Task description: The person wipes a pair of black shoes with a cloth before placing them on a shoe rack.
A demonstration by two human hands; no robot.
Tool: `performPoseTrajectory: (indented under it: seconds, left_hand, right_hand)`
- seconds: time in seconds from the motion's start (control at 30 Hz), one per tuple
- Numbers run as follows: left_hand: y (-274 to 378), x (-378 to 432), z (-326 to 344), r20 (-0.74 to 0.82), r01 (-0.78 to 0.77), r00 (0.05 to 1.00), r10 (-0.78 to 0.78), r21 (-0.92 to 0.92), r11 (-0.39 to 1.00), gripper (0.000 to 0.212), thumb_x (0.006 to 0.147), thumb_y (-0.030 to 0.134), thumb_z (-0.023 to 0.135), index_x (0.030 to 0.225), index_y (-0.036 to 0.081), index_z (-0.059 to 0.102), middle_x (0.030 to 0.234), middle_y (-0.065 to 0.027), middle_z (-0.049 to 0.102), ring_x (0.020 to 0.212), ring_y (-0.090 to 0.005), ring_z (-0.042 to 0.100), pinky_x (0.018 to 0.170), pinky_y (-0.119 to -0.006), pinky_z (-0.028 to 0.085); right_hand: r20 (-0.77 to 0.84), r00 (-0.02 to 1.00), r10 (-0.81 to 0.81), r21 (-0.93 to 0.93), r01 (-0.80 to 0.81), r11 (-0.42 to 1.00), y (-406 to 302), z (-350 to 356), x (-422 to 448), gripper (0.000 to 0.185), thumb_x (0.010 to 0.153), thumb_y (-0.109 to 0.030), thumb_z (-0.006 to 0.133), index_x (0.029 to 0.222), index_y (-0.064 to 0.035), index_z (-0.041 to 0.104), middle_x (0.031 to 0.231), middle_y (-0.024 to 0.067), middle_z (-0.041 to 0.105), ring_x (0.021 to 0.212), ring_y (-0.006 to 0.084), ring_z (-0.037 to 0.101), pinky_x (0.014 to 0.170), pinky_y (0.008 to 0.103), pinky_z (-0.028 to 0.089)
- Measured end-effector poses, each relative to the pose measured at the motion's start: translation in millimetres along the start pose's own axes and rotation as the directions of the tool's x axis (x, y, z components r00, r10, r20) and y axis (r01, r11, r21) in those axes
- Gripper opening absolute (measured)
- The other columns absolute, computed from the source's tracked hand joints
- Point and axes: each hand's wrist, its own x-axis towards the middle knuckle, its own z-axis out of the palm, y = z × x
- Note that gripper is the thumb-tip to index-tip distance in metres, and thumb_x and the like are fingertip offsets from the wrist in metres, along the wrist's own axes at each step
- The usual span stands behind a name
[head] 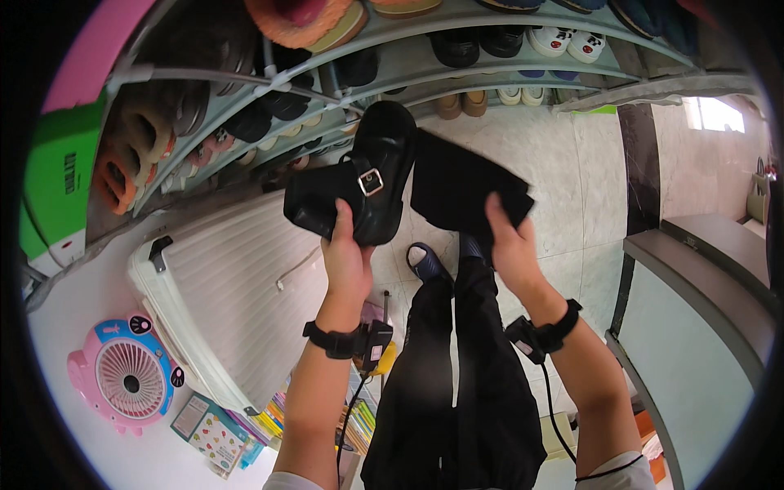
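My left hand [348,266] grips a black leather shoe [386,144] with a strap and a square metal buckle [370,182]. The thumb presses on a smooth black part [315,196] jutting left of the strap; I cannot tell if it belongs to a second shoe. To the right, my right hand [514,251] pinches a flat black piece [462,184] by its lower right corner, thumb on top. Its material is too dark to make out. The shoe and the flat piece are held close together above the floor. Black straps with small cabled devices circle both wrists.
A tiered shoe rack [416,33] holding many shoes curves across the top and left. A white ribbed suitcase [239,288], a pink fan [131,376] and books [269,416] are on the left. A grey-edged cabinet [698,306] stands right. My slippered feet [429,263] rest on floor tiles.
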Motion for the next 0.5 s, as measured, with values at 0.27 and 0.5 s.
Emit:
performPoseTrajectory:
  seconds: [0.27,0.5]
  left_hand:
    - [27.2,-82.7,-1.4,0.052,-0.093,0.995,0.086,0.146,0.985,0.041,0.092,0.020,0.056,0.127,0.003,0.045,0.124,-0.0056,0.053,0.110,-0.0181,0.052,0.097,-0.030,0.040]
    - [84.7,-142.3,-12.6,0.101,-0.278,0.959,0.264,0.176,0.944,0.040,0.090,0.014,0.058,0.124,-0.004,0.047,0.121,-0.0081,0.054,0.107,-0.0167,0.053,0.094,-0.029,0.042]
  right_hand:
    - [0.639,0.662,-0.393,-0.621,0.745,0.245,-46.7,35.2,-60.7,0.071,0.056,-0.005,0.065,0.121,-0.0319,0.059,0.149,0.0086,0.025,0.134,0.0475,0.015,0.108,0.0566,0.017]
    - [0.618,0.535,-0.576,-0.507,0.831,0.228,-79.8,61.1,-62.1,0.070,0.050,-0.008,0.071,0.116,-0.0269,0.062,0.145,0.0087,0.033,0.122,0.0415,0.033,0.100,0.0463,0.036]
